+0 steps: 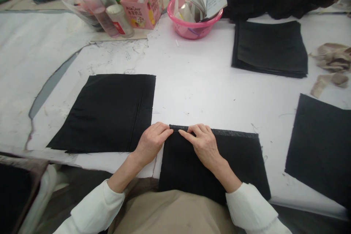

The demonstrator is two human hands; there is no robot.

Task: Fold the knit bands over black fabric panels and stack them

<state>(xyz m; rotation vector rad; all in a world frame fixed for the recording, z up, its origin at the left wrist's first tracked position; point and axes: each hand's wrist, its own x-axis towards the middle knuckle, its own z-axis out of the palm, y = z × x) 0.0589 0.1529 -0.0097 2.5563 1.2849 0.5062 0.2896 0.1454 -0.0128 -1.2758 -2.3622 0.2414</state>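
Observation:
A black fabric panel lies at the table's front edge, its near part hanging toward my lap. Along its far edge runs a narrow strip with a speckled, greyer face, which looks folded over. My left hand pinches the panel's far left corner between thumb and fingers. Just to the right, my right hand presses the same edge, its thumb pointing left and its fingers curled on the strip. Close by my left hand lies a stack of black fabric pieces.
Another black stack is at the back right, and more black fabric lies at the right edge. Behind stand a pink basin holding notebooks, a pink box, a bottle and a jar. Beige cloth strips lie far right.

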